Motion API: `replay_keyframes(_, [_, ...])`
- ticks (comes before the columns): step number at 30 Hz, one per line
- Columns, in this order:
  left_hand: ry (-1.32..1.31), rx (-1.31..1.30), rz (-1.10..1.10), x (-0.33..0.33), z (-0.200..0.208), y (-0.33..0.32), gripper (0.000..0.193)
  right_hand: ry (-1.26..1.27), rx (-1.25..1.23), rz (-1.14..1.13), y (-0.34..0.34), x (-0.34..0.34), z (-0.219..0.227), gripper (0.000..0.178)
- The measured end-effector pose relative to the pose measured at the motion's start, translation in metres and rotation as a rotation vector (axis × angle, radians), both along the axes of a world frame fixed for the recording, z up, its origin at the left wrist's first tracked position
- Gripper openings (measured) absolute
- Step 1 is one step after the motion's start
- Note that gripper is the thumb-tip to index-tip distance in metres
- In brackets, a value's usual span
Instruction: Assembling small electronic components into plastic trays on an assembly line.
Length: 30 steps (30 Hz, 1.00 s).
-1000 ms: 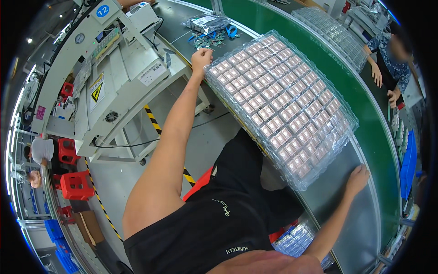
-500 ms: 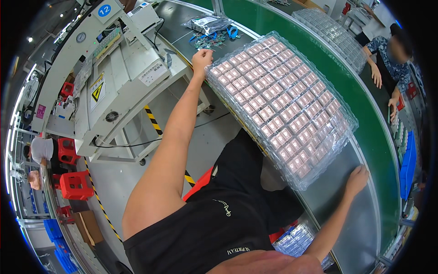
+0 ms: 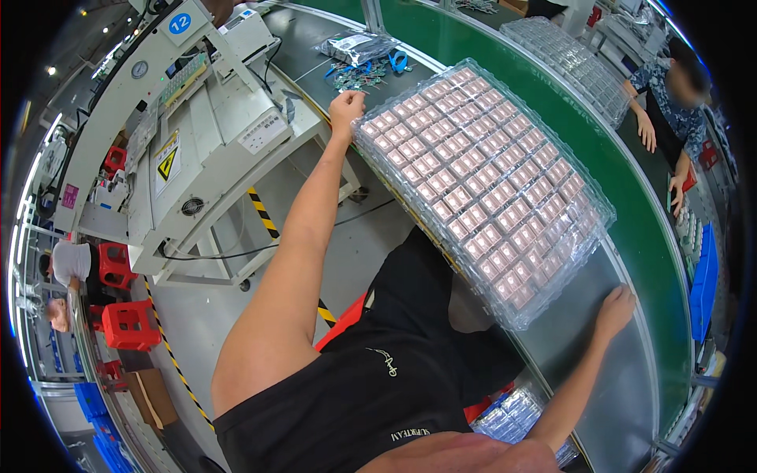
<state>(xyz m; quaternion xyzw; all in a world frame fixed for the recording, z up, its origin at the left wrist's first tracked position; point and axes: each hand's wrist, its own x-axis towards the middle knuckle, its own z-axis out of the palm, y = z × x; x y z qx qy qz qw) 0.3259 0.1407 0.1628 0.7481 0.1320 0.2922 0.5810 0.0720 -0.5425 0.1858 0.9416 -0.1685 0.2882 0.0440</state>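
Note:
A clear plastic blister tray (image 3: 482,189), its pockets filled with rows of small pinkish, coppery square parts, lies on the grey bench beside the green belt. Next to its far left corner is my left hand (image 3: 345,110), thumb and fingers pinched together; whatever they may hold is too small to make out. Just beyond that hand is a heap of small circuit boards with wires (image 3: 363,75). My right hand (image 3: 616,310) rests on the grey bench top (image 3: 591,355) to the right of the tray, fingers curled in, and the inside of it is hidden.
A white machine (image 3: 213,142) on a wheeled frame stands at left. Behind the heap lies a bag of parts (image 3: 356,46). Across the green belt (image 3: 631,213) are stacked clear trays (image 3: 564,67) and a co-worker (image 3: 670,102). Red stools (image 3: 130,323) stand at far left.

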Motion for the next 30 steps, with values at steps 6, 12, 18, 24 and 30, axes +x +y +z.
replay_keyframes(6, [0.007, -0.003, -0.006, -0.0004, 0.0013, -0.0018, 0.018, 0.007, 0.022, -0.005, 0.0039, -0.0016, 0.0024, 0.024])
replay_keyframes(12, [-0.023, 0.0, 0.015, 0.0004, 0.0012, -0.0011, 0.02, -0.002, 0.009, 0.003, 0.004, -0.0012, 0.0041, 0.024])
replay_keyframes(18, [-0.007, 0.003, 0.024, -0.001, 0.0047, -0.0038, 0.02, 0.002, 0.015, -0.007, 0.0052, -0.0009, 0.004, 0.024])
replay_keyframes(24, [0.012, 0.0, 0.004, -0.003, 0.0066, -0.0026, 0.018, 0.006, 0.017, -0.005, 0.0082, -0.0012, 0.0058, 0.024])
replay_keyframes(30, [-0.019, -0.008, 0.023, -0.0042, 0.0039, 0.0016, 0.019, 0.008, 0.016, -0.001, 0.0089, 0.0003, 0.0052, 0.025])
